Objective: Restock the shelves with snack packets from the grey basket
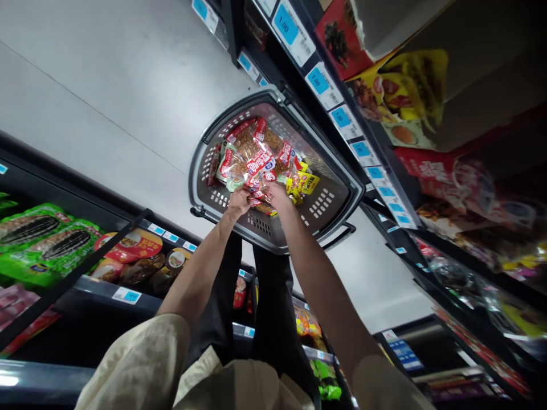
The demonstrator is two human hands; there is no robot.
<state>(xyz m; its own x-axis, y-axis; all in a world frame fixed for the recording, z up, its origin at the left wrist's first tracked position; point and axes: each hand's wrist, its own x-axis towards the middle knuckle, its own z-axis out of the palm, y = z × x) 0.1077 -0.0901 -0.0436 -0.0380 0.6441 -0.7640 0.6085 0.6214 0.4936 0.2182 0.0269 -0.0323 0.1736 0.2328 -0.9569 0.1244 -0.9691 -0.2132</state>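
Observation:
A grey shopping basket [337, 219] with perforated walls stands on the floor in front of my legs. Several clear and red snack packets [259, 162] with brown crumbly contents lie in it, and yellow snack packets [304, 183] are on their right. Both hands reach down into the basket's near side. My left hand [240, 200] has its fingers curled closed at the edge of a red-and-clear packet. Close to its right, my right hand [276, 193] pinches the same packet or one beside it; the fingertips are partly hidden among the wrappers.
A shelf rail with price tags [318, 80] runs close along the basket's right, with yellow bags [405, 85] and red bags [448, 171] above it. Green seed bags [47, 239] and round food tubs [141, 265] sit on the left shelf. Pale floor [106, 85] lies beyond the basket.

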